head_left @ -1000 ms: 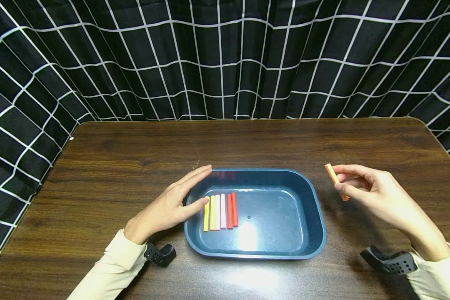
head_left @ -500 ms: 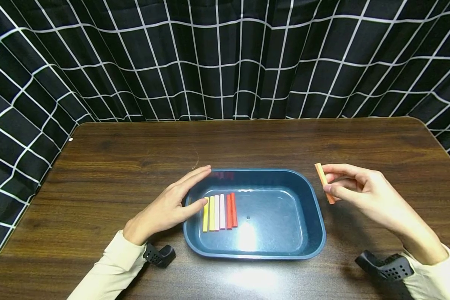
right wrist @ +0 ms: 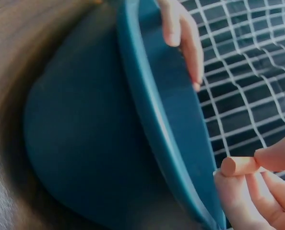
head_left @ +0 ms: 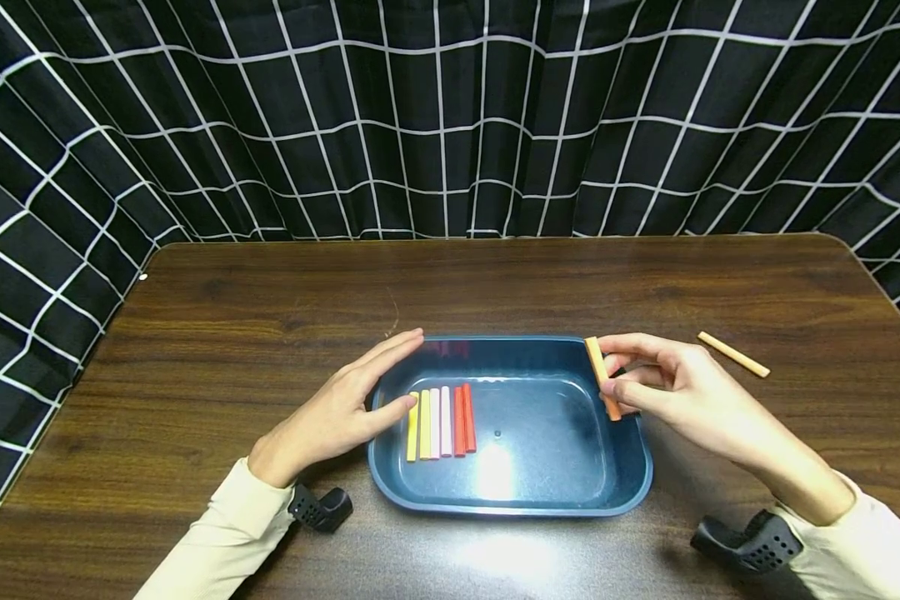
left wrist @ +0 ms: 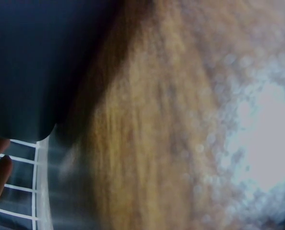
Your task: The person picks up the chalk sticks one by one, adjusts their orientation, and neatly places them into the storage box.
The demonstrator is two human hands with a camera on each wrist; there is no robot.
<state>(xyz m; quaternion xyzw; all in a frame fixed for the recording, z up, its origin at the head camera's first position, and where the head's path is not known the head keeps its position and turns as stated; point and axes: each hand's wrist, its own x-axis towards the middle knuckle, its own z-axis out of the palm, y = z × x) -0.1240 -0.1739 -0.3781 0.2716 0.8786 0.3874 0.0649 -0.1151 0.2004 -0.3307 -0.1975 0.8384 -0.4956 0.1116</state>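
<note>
In the head view, my right hand (head_left: 690,396) pinches an orange chalk stick (head_left: 594,357) between thumb and fingers, over the right rim of a blue plastic tub (head_left: 510,512). The right wrist view shows the round end of this chalk stick (right wrist: 229,166) beyond the tub's wall. My left hand (head_left: 337,421) lies across the tub's left rim, fingers extended, its thumb reaching inside by the nearest yellow chalk stick (head_left: 412,433). Side by side in the tub's left part lie yellow, pale pink (head_left: 446,425) and red (head_left: 465,423) chalk sticks.
Another light orange chalk stick (head_left: 733,354) lies on the brown wooden table (head_left: 270,292), to the right of the tub. A black curtain (head_left: 457,117) with a white grid hangs behind the table. Each wrist wears a black strap (head_left: 321,510).
My right hand has moved left with the orange chalk stick, from beside the tub to over its right rim. The chalk stick on the table has come into view. My left hand stays put.
</note>
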